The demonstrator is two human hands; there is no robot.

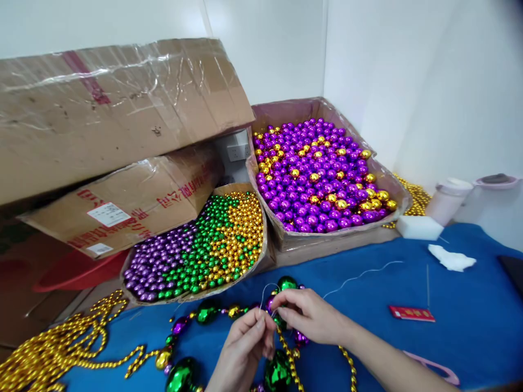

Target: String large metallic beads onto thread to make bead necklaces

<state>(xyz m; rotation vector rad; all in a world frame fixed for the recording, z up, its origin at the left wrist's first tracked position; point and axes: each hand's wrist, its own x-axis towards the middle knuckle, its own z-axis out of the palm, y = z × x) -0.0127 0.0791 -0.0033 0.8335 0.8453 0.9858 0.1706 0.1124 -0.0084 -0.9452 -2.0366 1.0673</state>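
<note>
Close together near the bottom centre, my left hand [245, 343] and my right hand [312, 314] are both closed, fingertips pinched on a thin clear-white cord [266, 286]. The cord forms a small loop above my left fingertips. Around and behind my hands lies a bead necklace [207, 312] of large green, purple and gold beads on a blue cloth [379, 305]. A big green bead [278, 371] shows just below my hands. A gold bead strand [289, 353] runs down from beneath my right hand. My fingers hide part of the necklace.
Behind stand a cardboard box [281, 239] of purple and gold beads and one of purple, green and gold beads [204, 256]. Gold bead chains [61, 354] pile at left. At right lie a loose cord [359, 275], red packet [412, 313], pink handle [437, 367] and white block [420, 227].
</note>
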